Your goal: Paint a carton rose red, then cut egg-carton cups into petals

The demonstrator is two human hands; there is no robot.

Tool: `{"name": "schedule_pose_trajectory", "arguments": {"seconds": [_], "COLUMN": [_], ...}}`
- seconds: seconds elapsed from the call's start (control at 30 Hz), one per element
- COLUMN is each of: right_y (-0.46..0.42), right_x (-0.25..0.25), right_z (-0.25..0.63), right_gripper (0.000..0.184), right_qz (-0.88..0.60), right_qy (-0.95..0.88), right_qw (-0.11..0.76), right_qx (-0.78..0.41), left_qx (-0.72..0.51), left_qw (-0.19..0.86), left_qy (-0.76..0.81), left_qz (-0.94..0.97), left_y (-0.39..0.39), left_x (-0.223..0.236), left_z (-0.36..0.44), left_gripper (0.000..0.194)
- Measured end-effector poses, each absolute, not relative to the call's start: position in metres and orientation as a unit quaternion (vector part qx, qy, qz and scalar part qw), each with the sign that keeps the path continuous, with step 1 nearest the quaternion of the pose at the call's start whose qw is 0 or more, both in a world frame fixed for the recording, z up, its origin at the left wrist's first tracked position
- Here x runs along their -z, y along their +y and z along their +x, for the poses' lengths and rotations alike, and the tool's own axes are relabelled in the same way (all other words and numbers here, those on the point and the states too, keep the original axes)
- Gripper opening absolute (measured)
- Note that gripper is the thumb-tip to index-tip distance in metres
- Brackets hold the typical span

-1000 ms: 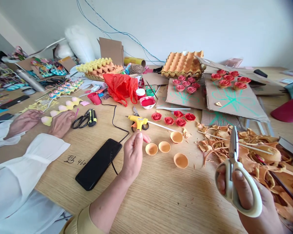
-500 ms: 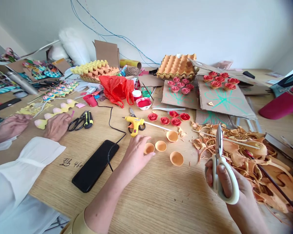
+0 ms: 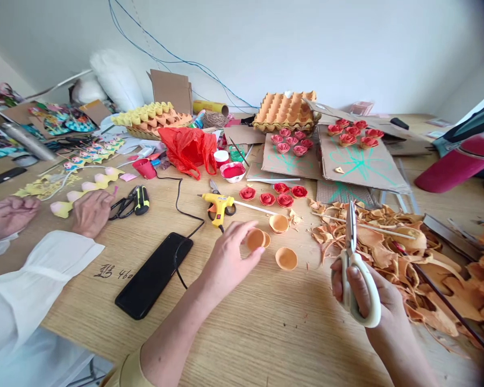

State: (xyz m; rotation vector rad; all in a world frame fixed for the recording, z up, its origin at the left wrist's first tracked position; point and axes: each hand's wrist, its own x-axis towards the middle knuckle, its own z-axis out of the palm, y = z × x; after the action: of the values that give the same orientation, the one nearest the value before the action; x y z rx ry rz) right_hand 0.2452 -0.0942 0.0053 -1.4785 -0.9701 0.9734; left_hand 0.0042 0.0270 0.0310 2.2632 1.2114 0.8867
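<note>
My left hand (image 3: 237, 257) pinches a small orange egg-carton cup (image 3: 255, 240) between thumb and fingers, its round opening facing me. Partly behind it sits another cup (image 3: 267, 239). Two more stand close by: a cup (image 3: 286, 259) to the right and a cup (image 3: 279, 223) farther back. In my right hand (image 3: 365, 290) is a pair of white-handled scissors (image 3: 351, 252), blades closed and pointing up, with fingers through the loops. A yellow glue gun (image 3: 218, 207) lies beyond my left hand, over dark-handled scissors (image 3: 229, 210).
Orange carton scraps (image 3: 411, 258) heap up at the right. Red paper-like roses (image 3: 284, 200) lie mid-table, more on cardboard (image 3: 363, 161). A phone (image 3: 153, 275) lies left of my arm. Another person's hand (image 3: 92, 213) rests by yellow carton pieces. A pink bottle (image 3: 455, 164) stands right.
My left hand has closed on one cup and moved it right, up against another cup. The scissors stay in my right hand. The whole view has shifted slightly.
</note>
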Motion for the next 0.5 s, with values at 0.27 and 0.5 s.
{"name": "schedule_pose_trajectory", "arguments": {"seconds": [0.27,0.5], "right_y": [-0.095,-0.098], "right_x": [-0.008,-0.011], "right_z": [0.241,0.236], "right_gripper": [0.040,0.038], "right_qz": [-0.606,-0.584], "right_qy": [-0.415,-0.409], "right_qw": [0.531,0.543], "right_qx": [-0.424,-0.444], "left_qx": [-0.271,-0.209], "left_qw": [0.214,0.224], "left_qy": [0.317,0.326], "left_qz": [0.883,0.894], "left_y": [0.012,0.013], "left_x": [-0.029,-0.020], "left_z": [0.040,0.047], "left_gripper": [0.043,0.039]}}
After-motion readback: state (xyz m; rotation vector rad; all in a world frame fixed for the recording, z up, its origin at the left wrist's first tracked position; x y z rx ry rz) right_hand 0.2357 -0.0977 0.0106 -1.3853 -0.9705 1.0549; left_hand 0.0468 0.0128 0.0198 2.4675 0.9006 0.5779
